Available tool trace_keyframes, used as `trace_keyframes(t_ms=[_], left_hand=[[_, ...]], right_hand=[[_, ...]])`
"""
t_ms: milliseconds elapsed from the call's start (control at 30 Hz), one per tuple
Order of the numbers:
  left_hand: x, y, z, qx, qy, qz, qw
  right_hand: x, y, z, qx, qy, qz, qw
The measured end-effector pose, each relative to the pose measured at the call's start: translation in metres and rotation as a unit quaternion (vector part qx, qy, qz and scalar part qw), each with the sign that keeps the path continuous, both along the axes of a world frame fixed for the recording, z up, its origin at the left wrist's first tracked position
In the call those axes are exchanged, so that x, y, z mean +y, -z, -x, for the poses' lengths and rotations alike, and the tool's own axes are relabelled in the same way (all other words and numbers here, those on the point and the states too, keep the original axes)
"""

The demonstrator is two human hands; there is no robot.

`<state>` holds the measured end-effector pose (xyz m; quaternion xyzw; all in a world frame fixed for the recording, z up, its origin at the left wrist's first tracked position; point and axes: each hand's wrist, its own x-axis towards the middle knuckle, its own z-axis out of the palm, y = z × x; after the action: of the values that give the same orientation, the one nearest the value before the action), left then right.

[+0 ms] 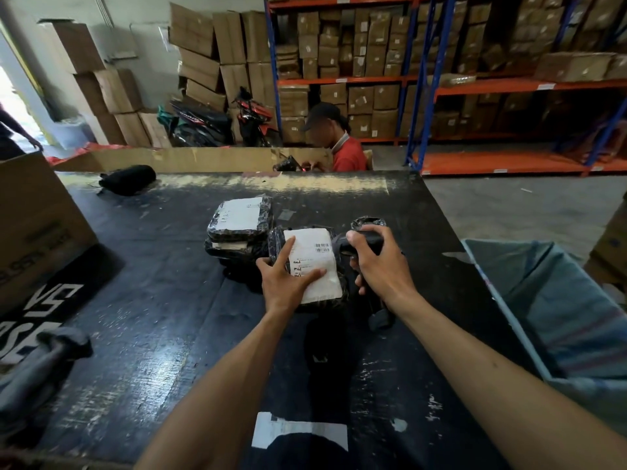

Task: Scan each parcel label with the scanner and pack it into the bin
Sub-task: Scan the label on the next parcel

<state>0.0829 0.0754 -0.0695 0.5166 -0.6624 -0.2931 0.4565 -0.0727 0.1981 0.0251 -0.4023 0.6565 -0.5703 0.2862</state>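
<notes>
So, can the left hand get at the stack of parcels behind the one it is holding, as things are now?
Probably yes, but not at once. The stack of parcels lies uncovered on the table, just beyond the left hand, nothing between. But that hand now presses the front parcel and must release it first.

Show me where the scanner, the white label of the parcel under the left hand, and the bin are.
scanner (368, 242), head view, on the dark top part above the right hand.
label (314, 252), head view, on its white middle.
bin (509, 313), head view, on its left rim.
</notes>
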Motion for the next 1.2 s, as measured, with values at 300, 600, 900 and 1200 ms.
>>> trace_keyframes(t_ms=[300,600,900,1200], left_hand=[[-0.002,-0.001,-0.006,-0.022,0.008,0.019,1.000],[-0.002,-0.005,-0.008,-0.002,-0.007,0.012,1.000],[-0.009,-0.029,-0.027,0.080,-0.062,0.000,0.995],[0.002,-0.023,-0.045,0.080,-0.064,0.007,0.995]], right_hand=[[-0.002,0.000,-0.004,-0.009,-0.007,0.005,1.000],[0.001,0.006,-0.008,0.011,-0.005,-0.022,1.000],[0.013,0.085,-0.023,0.016,0.010,-0.159,0.987],[0.014,0.126,-0.032,0.079,-0.023,-0.249,0.965]])
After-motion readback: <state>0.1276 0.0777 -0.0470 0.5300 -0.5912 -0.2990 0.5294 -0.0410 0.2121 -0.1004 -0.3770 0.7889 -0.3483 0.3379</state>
